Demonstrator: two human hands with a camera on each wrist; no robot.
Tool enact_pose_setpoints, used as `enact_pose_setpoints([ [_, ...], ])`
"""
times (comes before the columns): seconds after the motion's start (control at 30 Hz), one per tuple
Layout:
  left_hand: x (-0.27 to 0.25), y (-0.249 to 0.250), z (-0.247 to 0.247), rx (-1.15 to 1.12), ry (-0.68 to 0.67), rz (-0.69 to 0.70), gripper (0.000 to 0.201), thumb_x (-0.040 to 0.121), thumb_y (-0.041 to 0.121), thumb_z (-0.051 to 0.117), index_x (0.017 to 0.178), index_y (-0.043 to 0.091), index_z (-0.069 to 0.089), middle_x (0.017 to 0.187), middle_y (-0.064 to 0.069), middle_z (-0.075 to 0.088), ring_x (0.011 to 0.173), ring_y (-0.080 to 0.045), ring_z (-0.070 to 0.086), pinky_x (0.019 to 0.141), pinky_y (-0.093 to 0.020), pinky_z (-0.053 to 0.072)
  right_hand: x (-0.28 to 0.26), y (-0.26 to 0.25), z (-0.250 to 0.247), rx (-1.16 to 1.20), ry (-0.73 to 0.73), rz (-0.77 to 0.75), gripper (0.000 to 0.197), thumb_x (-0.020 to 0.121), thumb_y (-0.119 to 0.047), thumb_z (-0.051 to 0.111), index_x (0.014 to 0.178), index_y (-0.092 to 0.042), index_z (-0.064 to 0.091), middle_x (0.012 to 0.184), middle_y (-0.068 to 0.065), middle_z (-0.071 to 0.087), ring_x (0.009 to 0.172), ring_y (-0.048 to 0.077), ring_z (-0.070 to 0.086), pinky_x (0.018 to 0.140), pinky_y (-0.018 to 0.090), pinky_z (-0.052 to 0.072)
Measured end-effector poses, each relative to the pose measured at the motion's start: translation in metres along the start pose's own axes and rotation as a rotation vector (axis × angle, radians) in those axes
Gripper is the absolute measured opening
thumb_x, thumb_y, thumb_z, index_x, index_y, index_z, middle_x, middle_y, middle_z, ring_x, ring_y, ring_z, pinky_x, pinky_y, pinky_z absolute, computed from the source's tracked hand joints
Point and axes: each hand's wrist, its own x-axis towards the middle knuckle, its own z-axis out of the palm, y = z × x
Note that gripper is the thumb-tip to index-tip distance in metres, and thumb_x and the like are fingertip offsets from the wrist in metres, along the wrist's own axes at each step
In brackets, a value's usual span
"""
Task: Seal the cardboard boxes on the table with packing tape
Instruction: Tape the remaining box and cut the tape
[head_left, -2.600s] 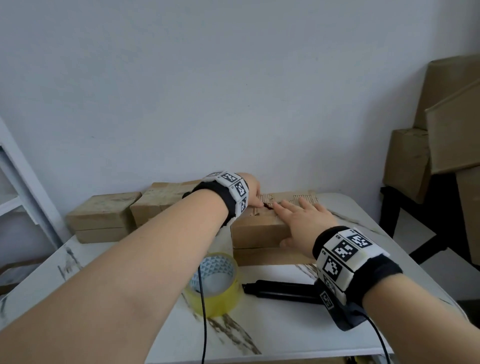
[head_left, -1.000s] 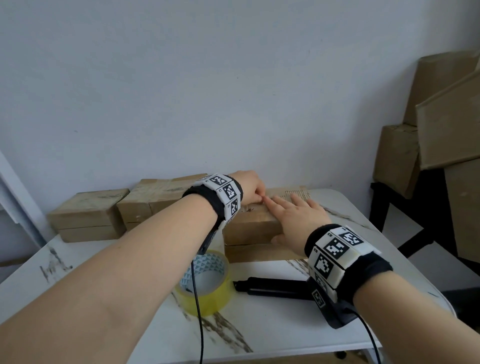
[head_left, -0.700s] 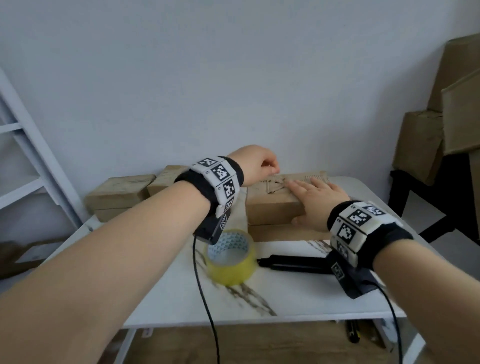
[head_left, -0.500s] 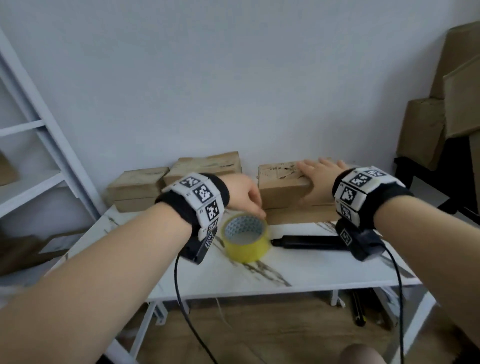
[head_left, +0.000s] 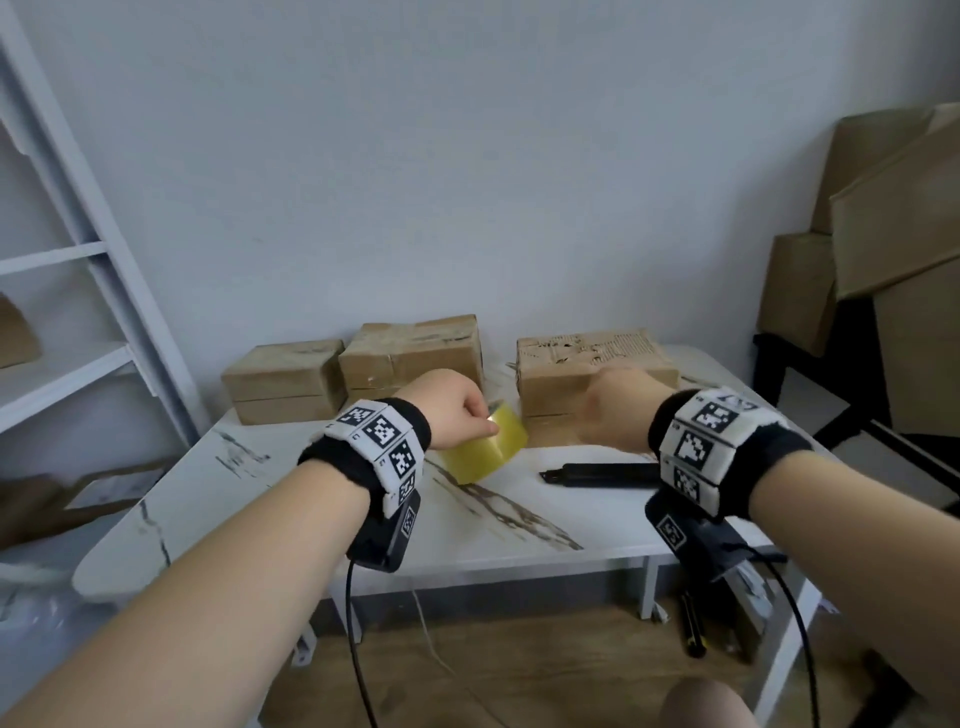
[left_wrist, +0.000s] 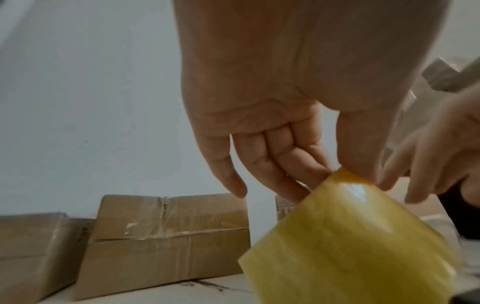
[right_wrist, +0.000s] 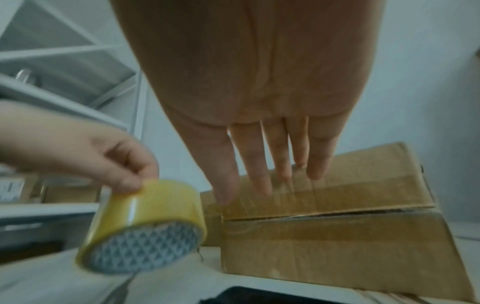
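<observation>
My left hand (head_left: 457, 410) pinches the top edge of a yellow tape roll (head_left: 485, 447) and holds it tilted above the white table (head_left: 519, 525); the roll (right_wrist: 145, 224) shows its patterned core. My right hand (head_left: 613, 410) hovers with straight fingers (right_wrist: 259, 170) in front of the right cardboard box (head_left: 592, 374), which has a worn top and a gaping side seam (right_wrist: 324, 216). It touches nothing that I can see. Two more boxes (head_left: 410, 353) (head_left: 285, 379) stand at the back left, one taped (left_wrist: 166, 236).
A black tool (head_left: 602, 474) lies on the table in front of the right box. A white shelf unit (head_left: 78, 312) stands at the left. Stacked cardboard boxes (head_left: 893, 249) on a dark stand fill the right side. Cables hang from both wrists below the table edge.
My left hand left the box top, dropped to the tape roll and lifted it by its edge. My right hand came off the box and drew back. The camera view pulled back.
</observation>
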Motion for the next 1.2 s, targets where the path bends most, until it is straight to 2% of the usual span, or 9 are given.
enact_pose_setpoints([
  [0.2, -0.005, -0.005, -0.016, -0.361, 0.153, 0.003, 0.011, 0.085, 0.027, 0.067, 0.084, 0.017, 0.067, 0.070, 0.010, 0.056, 0.066, -0.005, 0.052, 0.060, -0.015, 0.042, -0.006, -0.011, -0.004, 0.363, -0.034, 0.014, 0.044, 0.084, -0.052, 0.058, 0.070, -0.011, 0.058, 0.065, -0.001, 0.051, 0.063, 0.014, 0.048, 0.059, 0.023, 0.039],
  [0.3, -0.005, 0.001, -0.019, -0.527, 0.216, 0.036, 0.008, 0.086, 0.025, 0.067, 0.083, 0.018, 0.064, 0.075, 0.007, 0.059, 0.071, -0.006, 0.053, 0.062, -0.008, 0.042, -0.008, -0.016, -0.002, 0.792, -0.051, -0.076, 0.046, 0.080, -0.048, 0.066, 0.100, -0.006, 0.068, 0.089, 0.006, 0.069, 0.079, 0.014, 0.059, 0.081, 0.031, 0.050],
  [0.43, -0.005, 0.014, -0.017, -0.608, 0.256, 0.046, 0.013, 0.085, 0.025, 0.067, 0.094, 0.016, 0.065, 0.092, 0.001, 0.064, 0.090, -0.013, 0.059, 0.085, -0.024, 0.046, -0.010, -0.019, -0.009, 1.347, 0.077, -0.053, 0.043, 0.084, -0.013, 0.067, 0.111, 0.018, 0.056, 0.113, 0.035, 0.060, 0.094, 0.035, 0.063, 0.093, 0.042, 0.051],
  [0.53, -0.005, 0.026, -0.019, -0.551, 0.314, 0.063, 0.052, 0.086, 0.025, 0.067, 0.133, 0.014, 0.047, 0.128, -0.001, 0.050, 0.116, -0.015, 0.053, 0.100, -0.030, 0.042, -0.015, -0.018, -0.018, 1.354, 0.113, -0.039, 0.040, 0.084, -0.010, 0.067, 0.103, 0.022, 0.053, 0.113, 0.040, 0.057, 0.101, 0.044, 0.062, 0.094, 0.052, 0.049],
  [0.63, -0.007, 0.039, -0.025, -0.354, 0.354, 0.188, 0.051, 0.092, 0.025, 0.058, 0.140, 0.019, 0.044, 0.143, 0.000, 0.043, 0.129, -0.014, 0.044, 0.109, -0.028, 0.032, -0.025, -0.016, -0.025, 1.308, 0.107, -0.058, 0.017, 0.085, -0.009, 0.067, 0.082, 0.006, 0.061, 0.100, 0.031, 0.063, 0.094, 0.038, 0.063, 0.094, 0.053, 0.049],
  [0.73, -0.008, 0.048, -0.029, -0.235, 0.462, 0.240, 0.027, 0.090, 0.026, 0.060, 0.116, 0.021, 0.067, 0.124, 0.002, 0.062, 0.118, -0.012, 0.053, 0.100, -0.021, 0.035, -0.032, -0.011, -0.027, 1.272, 0.117, -0.070, 0.013, 0.084, -0.009, 0.067, 0.077, 0.000, 0.060, 0.094, 0.026, 0.062, 0.089, 0.035, 0.063, 0.093, 0.051, 0.050],
  [0.9, -0.009, 0.066, -0.032, -0.185, 0.537, 0.261, 0.008, 0.086, 0.027, 0.065, 0.089, 0.023, 0.071, 0.100, 0.006, 0.065, 0.096, -0.009, 0.057, 0.085, -0.024, 0.040, -0.041, 0.002, -0.032, 1.212, 0.171, -0.046, 0.034, 0.080, -0.015, 0.073, 0.089, 0.015, 0.058, 0.089, 0.029, 0.062, 0.078, 0.031, 0.059, 0.089, 0.053, 0.050],
  [1.07, -0.009, 0.084, -0.031, -0.322, 0.538, 0.299, 0.006, 0.083, 0.012, 0.067, 0.088, 0.015, 0.064, 0.084, 0.008, 0.061, 0.080, -0.008, 0.056, 0.075, -0.017, 0.043, -0.051, 0.014, -0.037, 1.126, 0.226, -0.043, 0.036, 0.079, -0.015, 0.073, 0.086, 0.017, 0.057, 0.076, 0.025, 0.059, 0.070, 0.028, 0.052, 0.084, 0.053, 0.049],
  [1.2, -0.009, 0.091, -0.032, -0.349, 0.520, 0.290, 0.011, 0.084, 0.008, 0.064, 0.087, 0.017, 0.062, 0.077, 0.015, 0.056, 0.072, -0.001, 0.053, 0.067, -0.004, 0.040, -0.059, 0.021, -0.040, 1.043, 0.254, -0.048, 0.038, 0.081, -0.016, 0.071, 0.095, 0.016, 0.060, 0.094, 0.037, 0.064, 0.072, 0.027, 0.054, 0.087, 0.054, 0.049],
])
